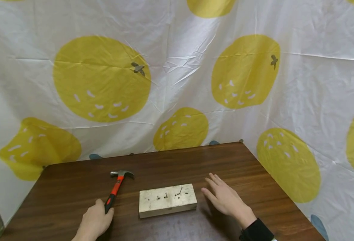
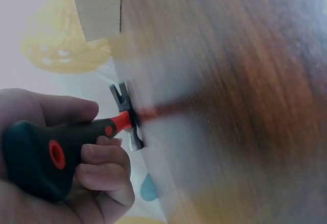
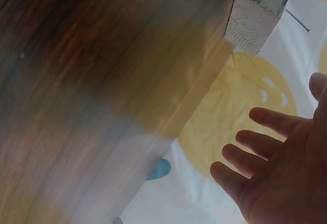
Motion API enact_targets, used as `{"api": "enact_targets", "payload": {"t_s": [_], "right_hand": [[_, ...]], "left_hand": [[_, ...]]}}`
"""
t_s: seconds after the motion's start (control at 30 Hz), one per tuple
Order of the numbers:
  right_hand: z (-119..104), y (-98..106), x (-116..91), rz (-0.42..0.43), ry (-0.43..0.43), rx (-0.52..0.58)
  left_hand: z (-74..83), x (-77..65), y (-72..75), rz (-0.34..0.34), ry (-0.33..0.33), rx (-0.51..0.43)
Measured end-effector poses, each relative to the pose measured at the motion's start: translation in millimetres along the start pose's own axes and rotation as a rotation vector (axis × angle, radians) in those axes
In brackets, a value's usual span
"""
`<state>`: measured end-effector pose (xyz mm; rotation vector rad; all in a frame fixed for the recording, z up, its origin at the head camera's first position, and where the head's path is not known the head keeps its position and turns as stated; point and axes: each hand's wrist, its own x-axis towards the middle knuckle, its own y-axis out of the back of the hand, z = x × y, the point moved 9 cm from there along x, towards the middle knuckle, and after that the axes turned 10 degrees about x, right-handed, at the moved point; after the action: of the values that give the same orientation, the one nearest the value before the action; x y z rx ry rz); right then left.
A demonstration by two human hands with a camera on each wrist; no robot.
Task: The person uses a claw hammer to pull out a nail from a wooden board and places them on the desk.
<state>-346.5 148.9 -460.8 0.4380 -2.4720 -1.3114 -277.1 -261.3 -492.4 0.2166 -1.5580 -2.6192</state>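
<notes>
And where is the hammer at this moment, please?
In the head view, the hammer is in the left hand, left of the wooden block.

Hammer handle (image 1: 114,192) partly hidden by left hand (image 1: 95,218); wooden block (image 2: 98,10) cut off in wrist views; surface (image 2: 230,96) blurred there.

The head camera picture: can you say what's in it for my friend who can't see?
A person's left hand grips a red-and-black claw hammer beside a pale wooden block with nails sticking up, on a brown table. The right hand is open on the block's other side. Behind hangs a white cloth printed with yellow fruit.
</notes>
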Motion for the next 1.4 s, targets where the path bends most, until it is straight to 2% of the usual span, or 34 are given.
{"api": "enact_targets", "payload": {"t_s": [0.4, 0.63, 0.93, 1.2, 1.4], "right_hand": [[-3.4, -0.4, 1.3, 0.006, 0.009, -0.002], [-1.9, -5.0, 0.1, 0.006, 0.012, -0.003], [-13.6, -3.5, 0.6, 0.029, 0.062, 0.034], [-32.5, 7.6, 10.4, 0.062, 0.129, 0.008], [-48.3, 9.5, 16.4, 0.101, 0.211, 0.009]], "left_hand": [[1.5, 1.1, 1.1, 0.014, -0.039, -0.008], [10.0, -1.6, 0.4, 0.022, -0.089, 0.001], [30.8, -6.0, 7.6, 0.094, -0.169, -0.003], [58.2, -10.3, 18.0, 0.154, -0.258, -0.115], [73.5, -14.7, 14.1, 0.134, -0.349, -0.200]]}}
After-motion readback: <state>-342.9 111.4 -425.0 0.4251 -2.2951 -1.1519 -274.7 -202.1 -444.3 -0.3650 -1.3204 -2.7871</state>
